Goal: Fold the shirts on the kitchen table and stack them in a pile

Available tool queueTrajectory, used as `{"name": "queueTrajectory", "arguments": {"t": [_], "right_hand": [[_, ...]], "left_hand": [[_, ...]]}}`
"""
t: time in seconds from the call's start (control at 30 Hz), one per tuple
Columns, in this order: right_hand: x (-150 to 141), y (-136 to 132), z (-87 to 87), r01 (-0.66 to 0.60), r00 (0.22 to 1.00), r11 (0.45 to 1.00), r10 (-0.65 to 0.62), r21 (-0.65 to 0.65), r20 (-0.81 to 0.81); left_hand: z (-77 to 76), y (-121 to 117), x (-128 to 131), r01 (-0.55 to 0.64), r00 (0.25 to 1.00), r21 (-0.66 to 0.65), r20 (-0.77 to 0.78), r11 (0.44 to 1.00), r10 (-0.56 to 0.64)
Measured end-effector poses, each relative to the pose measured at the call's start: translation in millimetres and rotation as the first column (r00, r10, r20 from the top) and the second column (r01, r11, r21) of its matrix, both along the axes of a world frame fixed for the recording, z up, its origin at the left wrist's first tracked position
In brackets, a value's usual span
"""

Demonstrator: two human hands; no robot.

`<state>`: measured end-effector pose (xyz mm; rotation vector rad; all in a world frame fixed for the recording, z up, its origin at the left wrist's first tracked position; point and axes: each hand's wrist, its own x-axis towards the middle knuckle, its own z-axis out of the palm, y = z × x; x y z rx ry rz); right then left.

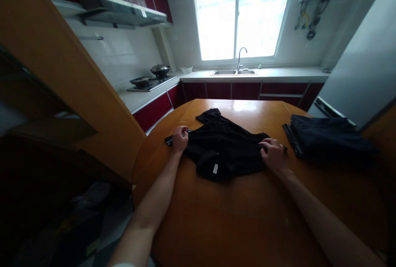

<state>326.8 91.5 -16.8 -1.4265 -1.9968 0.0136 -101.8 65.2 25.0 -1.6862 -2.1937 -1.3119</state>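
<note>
A dark top [229, 143], black with a small white label [215, 169] near its front edge, lies spread and partly bunched across the wooden table [222, 213]. One part of it reaches toward the far side of the table. At its left end, my left hand [180, 139] is closed on a part with light stripes, whose tip pokes out beyond the fingers. My right hand [274, 153] rests on the right end with curled fingers gripping the cloth. A little of the fabric shows past the knuckles. Parts of the top under both hands are hidden.
Folded dark clothes [328, 137] lie stacked on the table's right side. Beyond the table runs a counter with a sink [234, 72]; a stove with two pans [160, 69] is at the left. An orange wooden frame [93, 94] stands close on my left.
</note>
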Motion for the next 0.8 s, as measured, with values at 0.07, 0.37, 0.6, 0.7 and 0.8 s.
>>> {"name": "queueTrajectory", "arguments": {"t": [0.07,0.37,0.6,0.7,0.8], "right_hand": [[-18.7,-14.5,5.5,-0.278,0.960,0.959,0.276,-0.047,-0.051],[-47.6,-61.0,13.3,-0.670,0.739,0.703,0.663,-0.238,-0.122],[-18.1,-115.7,23.3,-0.719,0.682,0.595,0.704,-0.359,-0.200],[-5.8,-145.9,34.3,-0.759,0.594,0.420,0.760,-0.497,-0.265],[-2.0,-157.7,48.9,-0.770,0.461,0.143,0.798,-0.622,-0.387]], "left_hand": [[0.2,-2.8,19.8,0.272,0.961,-0.135,-0.014,0.953,-0.276],[2.9,-48.9,54.0,0.604,0.758,-0.491,0.111,0.628,-0.643],[16.4,-131.6,68.0,0.615,0.737,-0.604,0.212,0.506,-0.642],[34.2,-156.0,75.4,0.664,0.667,-0.722,0.454,0.195,-0.590],[54.6,-153.3,76.8,0.744,0.510,-0.644,0.719,-0.177,-0.473]]}}
